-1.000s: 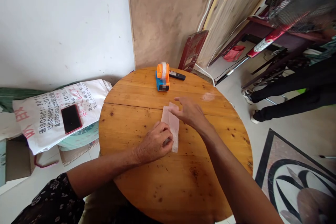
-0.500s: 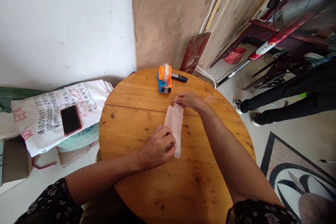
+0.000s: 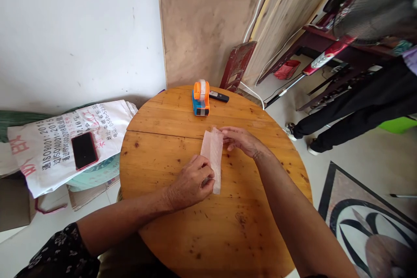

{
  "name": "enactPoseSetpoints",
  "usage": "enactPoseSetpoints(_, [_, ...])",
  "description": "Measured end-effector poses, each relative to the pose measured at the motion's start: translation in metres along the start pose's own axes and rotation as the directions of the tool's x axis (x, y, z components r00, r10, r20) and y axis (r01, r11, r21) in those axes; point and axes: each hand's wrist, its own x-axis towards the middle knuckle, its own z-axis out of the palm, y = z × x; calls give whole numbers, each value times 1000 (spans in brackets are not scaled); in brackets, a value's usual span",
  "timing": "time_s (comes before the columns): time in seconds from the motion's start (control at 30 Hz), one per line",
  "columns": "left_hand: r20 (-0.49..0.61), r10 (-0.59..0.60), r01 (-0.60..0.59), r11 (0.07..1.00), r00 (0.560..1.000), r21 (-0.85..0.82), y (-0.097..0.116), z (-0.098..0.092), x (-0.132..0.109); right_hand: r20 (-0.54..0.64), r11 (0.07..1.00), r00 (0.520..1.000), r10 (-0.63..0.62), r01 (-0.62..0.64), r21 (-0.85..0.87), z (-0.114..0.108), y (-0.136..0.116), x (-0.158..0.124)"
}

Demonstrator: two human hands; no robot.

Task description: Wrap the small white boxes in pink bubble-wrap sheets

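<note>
"Paper strip [image 3: 213, 150]?"
"On the desk [image 3: 254, 230], your side of the tape dispenser [image 3: 201, 100]."
"Your grips?"
"Left hand [image 3: 192, 182] curled over strip; right hand [image 3: 240, 140], fingers bent, at its dispenser-side end. Can't tell if either's pinching."

On the worktop [image 3: 163, 152] before me lies a paper strip [image 3: 213, 152], between my left hand [image 3: 192, 182] and right hand [image 3: 240, 140]; behind it stands a tape dispenser [image 3: 201, 100], a remote [image 3: 220, 96] just to its right; leftward, a phone [image 3: 84, 150] lies on a sack [image 3: 58, 147]; rightward are a fan [image 3: 374, 13] and a person [image 3: 355, 100].
</note>
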Motion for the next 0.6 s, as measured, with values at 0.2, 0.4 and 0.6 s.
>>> enactPoseSetpoints(0.2, [1,-4,4,1000,1000,-1,-2,3,-1,-54,998,997,-51,49,-32,20,5,6])
enactPoseSetpoints(0.4, [21,-13,11,998,1000,67,-1,0,-2,-143,989,978,-150,146,-38,30,25,13])
enactPoseSetpoints(0.6, [101,62,-81,977,993,196,0,-5,-1,-181,972,957,-227,212,-98,31,37,17])
